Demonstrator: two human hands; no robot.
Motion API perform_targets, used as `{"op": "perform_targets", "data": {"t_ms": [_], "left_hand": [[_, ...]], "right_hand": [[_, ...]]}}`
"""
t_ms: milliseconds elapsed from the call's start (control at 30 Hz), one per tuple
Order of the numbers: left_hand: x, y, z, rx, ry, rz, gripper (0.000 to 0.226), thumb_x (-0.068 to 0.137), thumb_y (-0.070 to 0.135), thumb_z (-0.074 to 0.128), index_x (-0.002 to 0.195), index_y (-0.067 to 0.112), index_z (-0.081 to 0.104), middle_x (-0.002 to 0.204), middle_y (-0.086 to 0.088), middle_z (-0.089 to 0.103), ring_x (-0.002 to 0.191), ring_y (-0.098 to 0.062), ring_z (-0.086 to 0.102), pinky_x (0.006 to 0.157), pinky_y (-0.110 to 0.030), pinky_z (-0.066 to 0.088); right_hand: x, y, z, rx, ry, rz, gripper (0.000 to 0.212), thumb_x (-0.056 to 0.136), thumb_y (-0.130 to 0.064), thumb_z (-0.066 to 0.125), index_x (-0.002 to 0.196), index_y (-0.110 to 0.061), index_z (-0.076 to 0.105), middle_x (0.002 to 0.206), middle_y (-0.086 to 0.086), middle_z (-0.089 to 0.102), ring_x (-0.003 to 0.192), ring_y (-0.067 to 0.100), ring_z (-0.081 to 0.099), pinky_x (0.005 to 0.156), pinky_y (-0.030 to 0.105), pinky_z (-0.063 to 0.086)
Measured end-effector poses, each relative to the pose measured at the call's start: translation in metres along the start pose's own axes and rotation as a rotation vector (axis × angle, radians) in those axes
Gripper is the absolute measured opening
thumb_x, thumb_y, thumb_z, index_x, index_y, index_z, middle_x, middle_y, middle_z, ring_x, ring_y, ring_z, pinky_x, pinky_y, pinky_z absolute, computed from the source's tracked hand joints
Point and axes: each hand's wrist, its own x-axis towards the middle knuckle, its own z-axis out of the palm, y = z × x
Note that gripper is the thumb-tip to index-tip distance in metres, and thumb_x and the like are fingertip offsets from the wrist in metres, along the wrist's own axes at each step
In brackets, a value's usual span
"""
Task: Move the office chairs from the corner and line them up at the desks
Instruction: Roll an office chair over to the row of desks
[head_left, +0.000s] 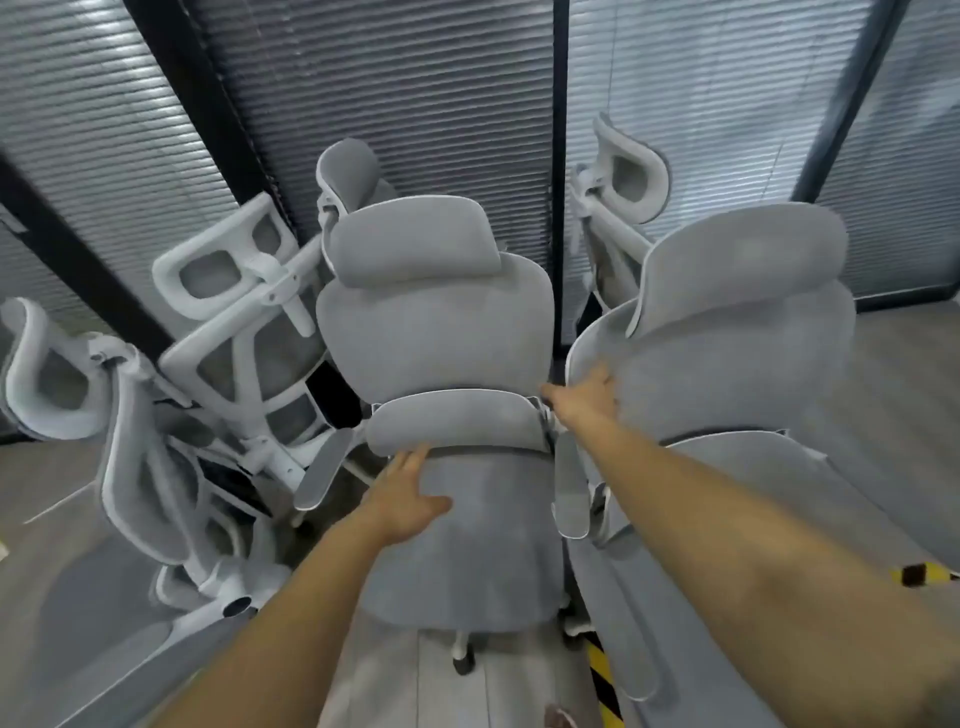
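Note:
Several grey mesh office chairs with white frames crowd a corner in front of glass walls. The middle chair (436, 332) faces me with its seat toward me. My left hand (410, 499) lies on the back of that seat, just under the lumbar pad, fingers stretched out. My right hand (582, 397) reaches to the gap at the right edge of the chair's backrest, touching the side of the neighbouring right chair (727, 353); its fingertips are hidden behind the backrest edge.
More chairs stand packed to the left (244, 322) and far left (140, 457), some turned away. Another headrest (628, 182) shows behind at the right. Black window posts and blinds close off the corner. Yellow-black floor tape (605, 680) runs along the grey floor.

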Motion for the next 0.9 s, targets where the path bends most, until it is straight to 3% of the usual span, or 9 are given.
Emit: {"op": "perform_targets", "data": {"t_ms": [133,233,300,433,633,733,900], "left_hand": [[0.020,-0.012,-0.005,0.107,0.026,0.013,0.098,0.083,0.052,0.064,0.154,0.036,-0.001,0.164,0.000,-0.005,0.150,-0.026,0.007,0.119,-0.046,0.018],[0.037,-0.034,-0.005,0.144,-0.030,-0.045,0.101,0.081,0.056,0.062,0.152,0.040,-0.008,0.163,0.006,-0.012,0.150,-0.027,0.009,0.118,-0.048,0.020],[0.052,-0.042,-0.005,0.198,-0.080,-0.061,0.104,0.077,0.060,0.060,0.152,0.041,-0.009,0.163,0.004,-0.013,0.150,-0.030,0.009,0.118,-0.049,0.021],[0.085,-0.022,-0.008,0.249,-0.142,0.041,0.103,0.078,0.057,0.063,0.154,0.035,-0.002,0.164,0.000,-0.011,0.150,-0.031,0.009,0.118,-0.047,0.019],[0.132,0.038,-0.026,0.255,-0.193,0.318,0.094,0.086,0.045,0.064,0.154,0.036,0.001,0.164,0.001,-0.006,0.150,-0.025,0.006,0.118,-0.045,0.021],[0.140,0.057,-0.025,0.268,-0.202,0.475,0.091,0.086,0.042,0.065,0.155,0.029,0.008,0.164,-0.007,0.004,0.150,-0.026,0.009,0.120,-0.039,0.016],[0.150,0.073,-0.013,0.205,-0.303,0.604,0.096,0.073,0.050,0.065,0.154,0.033,0.015,0.162,-0.003,0.014,0.147,-0.028,0.020,0.118,-0.044,0.024]], "right_hand": [[0.032,-0.020,0.027,0.011,0.113,0.039,0.097,0.080,-0.036,0.070,0.149,-0.004,0.009,0.152,0.020,0.021,0.129,0.041,0.039,0.102,0.047,0.040],[0.049,-0.008,0.025,-0.043,0.195,0.049,0.086,0.083,-0.027,0.065,0.147,-0.005,0.013,0.150,0.020,0.027,0.123,0.043,0.045,0.097,0.048,0.043],[0.056,0.006,0.017,-0.081,0.208,-0.025,0.088,0.079,-0.034,0.066,0.146,-0.005,0.018,0.145,0.020,0.034,0.121,0.042,0.046,0.097,0.048,0.043],[0.053,0.016,0.009,-0.119,0.231,-0.069,0.090,0.074,-0.038,0.072,0.142,0.000,0.026,0.136,0.020,0.044,0.116,0.039,0.051,0.095,0.045,0.045],[0.002,0.028,-0.003,-0.078,0.228,-0.030,0.066,0.073,-0.032,0.073,0.125,-0.007,0.041,0.121,0.015,0.055,0.108,0.038,0.057,0.083,0.037,0.045],[-0.034,0.047,-0.007,-0.129,0.222,-0.036,0.073,0.075,-0.037,0.070,0.138,-0.015,0.038,0.130,0.011,0.055,0.115,0.035,0.055,0.089,0.039,0.046],[-0.098,0.083,-0.019,-0.132,0.227,0.011,0.076,0.079,-0.033,0.067,0.147,-0.024,0.036,0.141,0.000,0.051,0.125,0.023,0.051,0.099,0.037,0.045]]}}
